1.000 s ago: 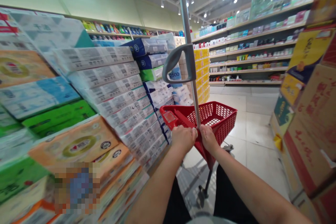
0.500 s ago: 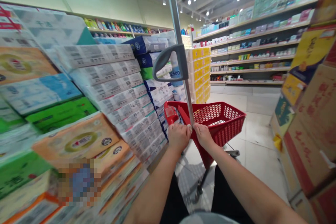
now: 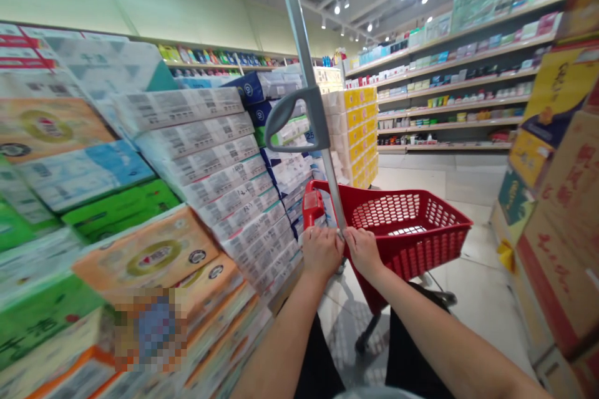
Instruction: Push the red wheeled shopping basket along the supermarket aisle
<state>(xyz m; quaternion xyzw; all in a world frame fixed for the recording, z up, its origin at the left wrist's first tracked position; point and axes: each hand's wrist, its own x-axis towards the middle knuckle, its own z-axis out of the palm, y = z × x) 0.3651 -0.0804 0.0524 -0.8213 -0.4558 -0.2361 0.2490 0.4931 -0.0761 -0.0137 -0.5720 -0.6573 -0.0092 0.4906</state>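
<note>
Two hands on the near rim of a red shopping cart basket.

Both the left hand and the right hand close their grip on the basket at the base of its grey pole, side by side, which suits steering it. Nothing shows inside the basket. Stacked tissue packs stand close on the left, cardboard boxes on the right.

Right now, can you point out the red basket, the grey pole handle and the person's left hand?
red basket (image 3: 412, 243): head view, on its mesh side wall.
grey pole handle (image 3: 290, 113): head view, on the curved loop.
left hand (image 3: 322, 252): head view, on the back of the hand.
</note>
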